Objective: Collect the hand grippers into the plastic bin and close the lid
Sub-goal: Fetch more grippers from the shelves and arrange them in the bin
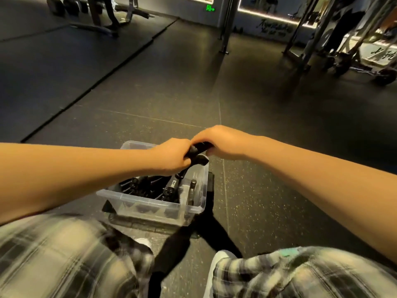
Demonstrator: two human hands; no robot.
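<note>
Both hands are on one black hand gripper (198, 152), held over the far right corner of the clear plastic bin (150, 204).

Left hand (171, 155): the fingers (186, 149) are curled tight round the near handle. The tips are tucked under the hand, so I can't see how far they wrap. Nothing else is in that hand.

Right hand (223, 143): the fingers (202, 136) are bent down over the far handle end and clamped on it from above. The thumb is hidden. My knuckles on the two hands almost meet, with only the black grip showing between them.

The gripper's metal part hangs down and toward me from below my left fingers, and its lower end is inside the bin opening.

The bin sits just below and nearer me than my fingers, on the dark speckled floor (171, 93), with its top open. More black grippers (148, 186) are piled inside it, mostly under my left wrist.

A dark flat piece lies under the bin and sticks out on its right side. I can't tell what it is.

Nearer still are my plaid trousers (53, 254), blurred, and a white shoe (221, 257). Gym racks (322, 39) stand well beyond my right fingers.
</note>
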